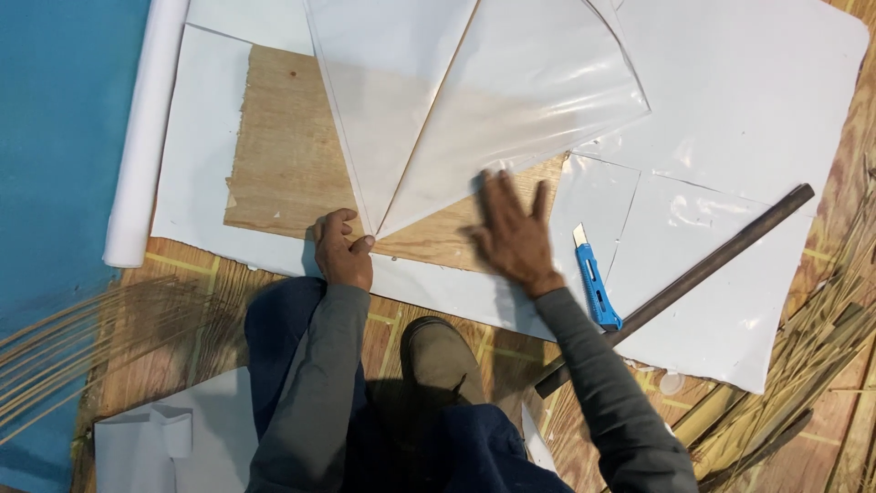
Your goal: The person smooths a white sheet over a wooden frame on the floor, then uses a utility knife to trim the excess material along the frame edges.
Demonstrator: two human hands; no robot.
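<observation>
While the left hand [344, 254] pinched the pointed tip of the folded clear plastic sheet [474, 100] on the plywood board [287, 155], the right hand [513, 236] lay flat, fingers spread, beside a blue knife [595, 285].

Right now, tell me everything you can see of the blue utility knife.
The blue utility knife is a slim snap-blade cutter with a bright blue plastic-looking handle and a short pale blade pushed out at its upper end. It lies flat on the white sheet, blade pointing away from the person, just right of the right hand. No hand touches it. Its lower end is next to the long dark bar.
</observation>
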